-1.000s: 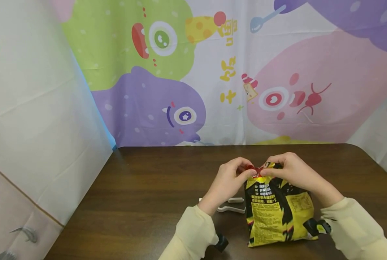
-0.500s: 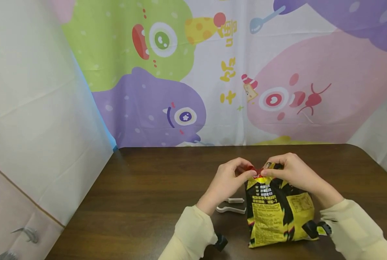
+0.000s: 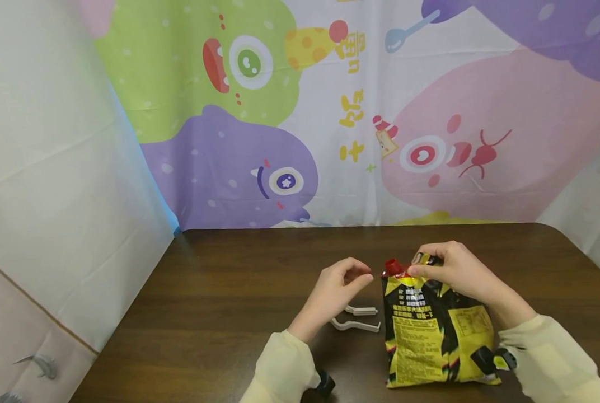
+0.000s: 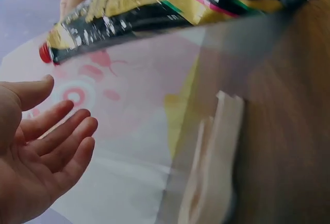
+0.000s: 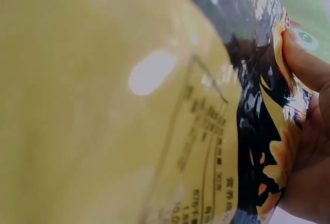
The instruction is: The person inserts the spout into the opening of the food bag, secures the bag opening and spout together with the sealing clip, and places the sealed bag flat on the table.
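Observation:
A black and yellow snack bag with printed text stands upright on the table. Its top edge ends at the left in a small red roll. My right hand pinches the top of the bag between thumb and fingers; the right wrist view shows that thumb pressed on the foil. My left hand is apart from the bag, just left of the red roll, its fingers loosely bent with nothing in them. Below it on the table lies a white bag clip, its two arms spread, also visible in the left wrist view as a pale clip.
The dark brown wooden table stretches away to the left. Behind it hangs a white curtain printed with cartoon monsters. Pale cloth closes off the left side. A black wrist camera sits close against the bag's lower right.
My left hand has let go of the bag's top and moved left and slightly down, baring the red roll. The right hand keeps its pinch; the bag has shifted slightly.

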The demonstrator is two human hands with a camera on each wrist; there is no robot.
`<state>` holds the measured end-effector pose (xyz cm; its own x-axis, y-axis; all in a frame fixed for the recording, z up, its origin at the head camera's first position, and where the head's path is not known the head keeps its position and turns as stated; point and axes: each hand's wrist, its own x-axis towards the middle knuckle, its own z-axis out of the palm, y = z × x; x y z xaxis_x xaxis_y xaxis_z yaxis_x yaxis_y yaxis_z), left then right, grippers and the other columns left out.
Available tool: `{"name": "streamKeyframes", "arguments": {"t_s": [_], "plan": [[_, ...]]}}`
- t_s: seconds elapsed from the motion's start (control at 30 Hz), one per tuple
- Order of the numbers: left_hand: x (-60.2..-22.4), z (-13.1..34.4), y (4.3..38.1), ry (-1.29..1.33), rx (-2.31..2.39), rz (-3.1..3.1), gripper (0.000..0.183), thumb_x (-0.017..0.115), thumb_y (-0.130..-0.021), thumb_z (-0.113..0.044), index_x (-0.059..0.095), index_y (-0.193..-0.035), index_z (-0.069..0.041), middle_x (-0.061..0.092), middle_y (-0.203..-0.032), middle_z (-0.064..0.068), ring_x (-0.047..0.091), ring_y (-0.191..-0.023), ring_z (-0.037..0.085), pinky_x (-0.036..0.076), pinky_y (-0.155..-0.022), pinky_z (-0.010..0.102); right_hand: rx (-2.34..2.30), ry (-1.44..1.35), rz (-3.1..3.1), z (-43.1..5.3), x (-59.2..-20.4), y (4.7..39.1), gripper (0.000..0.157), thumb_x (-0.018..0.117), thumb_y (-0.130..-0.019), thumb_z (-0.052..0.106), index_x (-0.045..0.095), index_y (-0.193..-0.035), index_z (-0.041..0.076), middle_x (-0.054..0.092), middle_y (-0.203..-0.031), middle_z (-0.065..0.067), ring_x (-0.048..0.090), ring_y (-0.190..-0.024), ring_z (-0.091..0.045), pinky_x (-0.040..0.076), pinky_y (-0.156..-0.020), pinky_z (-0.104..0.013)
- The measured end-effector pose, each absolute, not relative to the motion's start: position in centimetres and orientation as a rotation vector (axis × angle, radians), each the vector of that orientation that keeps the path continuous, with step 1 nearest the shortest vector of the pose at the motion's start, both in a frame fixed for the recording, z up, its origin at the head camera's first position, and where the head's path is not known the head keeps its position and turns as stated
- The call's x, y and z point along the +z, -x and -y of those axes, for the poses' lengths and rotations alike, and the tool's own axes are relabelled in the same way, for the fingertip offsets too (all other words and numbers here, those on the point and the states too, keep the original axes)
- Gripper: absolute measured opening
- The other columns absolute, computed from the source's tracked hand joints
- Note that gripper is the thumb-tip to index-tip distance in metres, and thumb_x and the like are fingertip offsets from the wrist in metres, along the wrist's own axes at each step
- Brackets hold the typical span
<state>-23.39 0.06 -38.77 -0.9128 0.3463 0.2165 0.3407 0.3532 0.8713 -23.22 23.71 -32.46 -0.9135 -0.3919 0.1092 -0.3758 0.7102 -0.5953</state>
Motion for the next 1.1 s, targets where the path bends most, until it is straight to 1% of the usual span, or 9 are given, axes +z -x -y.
{"name": "streamKeyframes", "arguments": {"t_s": [0.13, 0.23, 0.4, 0.57, 0.67, 0.77, 0.93, 1.1], "plan": [[-39.3, 0.7, 23.2, -0.701, 1.592, -2.621, 0.020, 0.060, -0.088, -0.030, 0.060, -0.102, -0.016, 0.062, -0.094, -0.007, 0.055, -0.081, 0.004, 0.045, -0.074, 0.021, -0.989, 0.638, -2.887, -23.8, -32.5, 23.2, 0.020, 0.064, -0.083, 0.036, 0.060, -0.077, 0.018, 0.040, -0.056, 0.005, 0.030, -0.044, -0.005, 0.034, -0.048, -0.024], [-39.7, 1.3, 23.1, -0.731, 1.458, -2.676, 0.016, 0.060, -0.088, -0.028, 0.060, -0.098, -0.017, 0.060, -0.094, -0.007, 0.056, -0.084, 0.004, 0.045, -0.075, 0.021, -1.005, 0.633, -2.878, -23.7, -32.5, 23.1, 0.020, 0.064, -0.083, 0.037, 0.060, -0.077, 0.018, 0.039, -0.056, 0.006, 0.029, -0.044, -0.004, 0.034, -0.048, -0.024], [-40.8, 2.3, 23.0, -0.794, 1.105, -2.798, 0.011, 0.063, -0.085, -0.025, 0.063, -0.091, -0.017, 0.058, -0.094, -0.004, 0.055, -0.089, 0.011, 0.044, -0.078, 0.024, -1.021, 0.628, -2.849, -23.7, -32.6, 23.0, 0.021, 0.064, -0.083, 0.037, 0.060, -0.077, 0.016, 0.039, -0.056, 0.006, 0.029, -0.045, -0.004, 0.034, -0.049, -0.024], [-41.8, 2.9, 23.0, -0.809, 0.910, -2.825, 0.011, 0.063, -0.083, -0.027, 0.066, -0.089, -0.018, 0.057, -0.096, -0.004, 0.052, -0.094, 0.015, 0.041, -0.082, 0.028, -1.027, 0.628, -2.841, -23.8, -32.6, 22.9, 0.022, 0.064, -0.083, 0.037, 0.060, -0.077, 0.016, 0.033, -0.055, 0.007, 0.024, -0.043, -0.003, 0.032, -0.047, -0.024], [-42.0, 3.1, 23.0, -0.800, 0.857, -2.852, 0.008, 0.064, -0.082, -0.027, 0.066, -0.085, -0.020, 0.057, -0.097, -0.004, 0.051, -0.095, 0.016, 0.040, -0.082, 0.030, -1.035, 0.621, -2.836, -23.9, -32.7, 22.9, 0.021, 0.064, -0.083, 0.036, 0.060, -0.078, 0.016, 0.034, -0.055, 0.006, 0.024, -0.043, -0.003, 0.033, -0.047, -0.024], [-42.0, 3.4, 22.9, -0.803, 0.784, -2.892, 0.004, 0.065, -0.080, -0.024, 0.066, -0.081, -0.020, 0.058, -0.097, -0.003, 0.052, -0.093, 0.018, 0.041, -0.080, 0.030, -1.041, 0.616, -2.830, -23.9, -32.8, 22.9, 0.021, 0.064, -0.083, 0.036, 0.061, -0.079, 0.016, 0.036, -0.055, 0.006, 0.025, -0.043, -0.003, 0.033, -0.048, -0.024], [-42.1, 3.6, 22.7, -0.800, 0.666, -2.930, 0.007, 0.067, -0.078, -0.018, 0.069, -0.085, -0.016, 0.060, -0.097, 0.000, 0.053, -0.090, 0.019, 0.042, -0.076, 0.031, -1.058, 0.601, -2.812, -24.0, -32.8, 22.9, 0.022, 0.064, -0.083, 0.036, 0.061, -0.079, 0.015, 0.033, -0.054, 0.007, 0.022, -0.043, -0.003, 0.032, -0.046, -0.024], [-42.2, 3.6, 22.7, -0.737, 0.647, -2.931, 0.013, 0.069, -0.077, -0.018, 0.068, -0.088, -0.013, 0.060, -0.098, 0.001, 0.055, -0.092, 0.020, 0.045, -0.075, 0.032, -1.079, 0.591, -2.788, -24.1, -32.8, 22.9, 0.024, 0.064, -0.083, 0.036, 0.061, -0.079, 0.013, 0.025, -0.052, 0.008, 0.019, -0.042, -0.003, 0.030, -0.044, -0.024]]}}
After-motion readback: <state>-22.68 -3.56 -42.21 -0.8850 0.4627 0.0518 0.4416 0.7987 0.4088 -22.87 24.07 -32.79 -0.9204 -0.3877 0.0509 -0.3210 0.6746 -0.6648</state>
